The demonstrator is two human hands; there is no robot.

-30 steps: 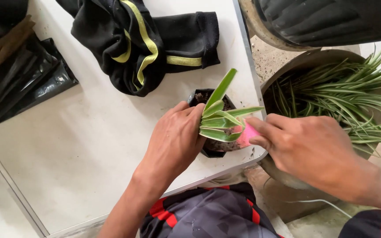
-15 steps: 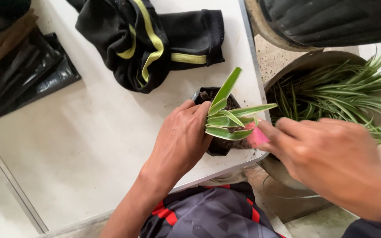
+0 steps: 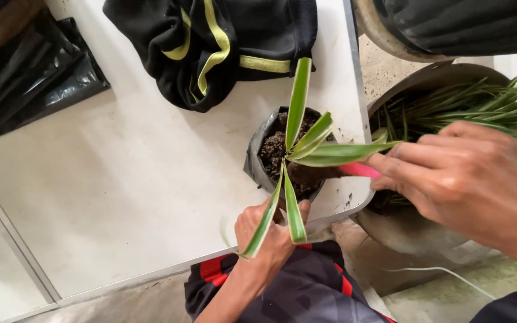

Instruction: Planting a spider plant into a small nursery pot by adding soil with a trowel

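Observation:
A small black grow bag [image 3: 257, 157] full of dark soil stands near the white table's front edge, with a young green-and-white striped plant [image 3: 306, 146] in it. My right hand [image 3: 468, 179] grips a pink tool [image 3: 359, 170] whose tip is pushed into the soil at the bag's right side. My left hand [image 3: 269, 236] sits just below the bag at the table's edge, fingers loosely apart, under two drooping leaves. It grips nothing that I can see.
A black garment with yellow-green stripes [image 3: 222, 48] lies at the back of the white table [image 3: 121, 179]. Black plastic sheets [image 3: 31, 72] lie at the far left. A large round pot of striped grassy plants [image 3: 450, 107] stands on the ground to the right.
My left hand has drawn back from cupping the plant and bag to the table's near edge. The leaves have spread open. The right hand still works the pink tool in the soil.

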